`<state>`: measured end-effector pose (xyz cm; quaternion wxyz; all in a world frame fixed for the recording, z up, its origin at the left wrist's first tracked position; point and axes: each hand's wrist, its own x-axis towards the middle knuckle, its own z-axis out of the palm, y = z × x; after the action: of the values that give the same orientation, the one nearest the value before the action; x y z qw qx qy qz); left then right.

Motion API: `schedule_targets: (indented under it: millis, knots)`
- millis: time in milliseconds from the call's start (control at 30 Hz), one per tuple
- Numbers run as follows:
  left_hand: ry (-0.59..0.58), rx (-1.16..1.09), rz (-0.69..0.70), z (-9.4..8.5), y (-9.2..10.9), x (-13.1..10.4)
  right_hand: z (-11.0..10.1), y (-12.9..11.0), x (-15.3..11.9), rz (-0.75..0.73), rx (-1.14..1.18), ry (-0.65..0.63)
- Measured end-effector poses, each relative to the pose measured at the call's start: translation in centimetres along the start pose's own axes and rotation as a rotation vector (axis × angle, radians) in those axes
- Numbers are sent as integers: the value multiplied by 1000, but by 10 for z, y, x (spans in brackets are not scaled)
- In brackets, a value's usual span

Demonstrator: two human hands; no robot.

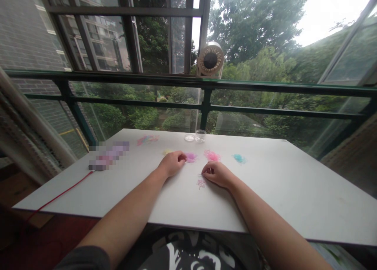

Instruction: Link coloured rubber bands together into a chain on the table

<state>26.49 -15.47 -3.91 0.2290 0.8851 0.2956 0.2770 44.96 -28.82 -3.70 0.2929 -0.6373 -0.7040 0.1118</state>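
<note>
**One careless sweep could mix the colours**

In the head view, the left hand (172,164) rests just beside the purple bands (191,157) and partly hides the yellow bands (167,152); a sideways brush could mingle them. The right hand (218,173) sits near the pink bands (212,155), and dragging it might skew the little tangle (200,183) towards the desk's (118,195) near edge.

Both forearms slant inward from that edge. The left fingers curl loosely, the right ones bunch nearly closed; I can't tell whether either set grips a band.

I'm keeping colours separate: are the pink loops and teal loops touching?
Apart: the head view shows white tabletop between the pink loops and the teal loops.
</note>
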Motion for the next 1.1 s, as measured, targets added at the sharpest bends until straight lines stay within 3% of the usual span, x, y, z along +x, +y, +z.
schedule_targets:
  millis: [567,1100]
  knots:
    - [-227,-75,154,10,37,-14,3,-2,1,5,-32,15]
    - [-206,27,207,18,43,-13,9,1,1,15,-31,56]
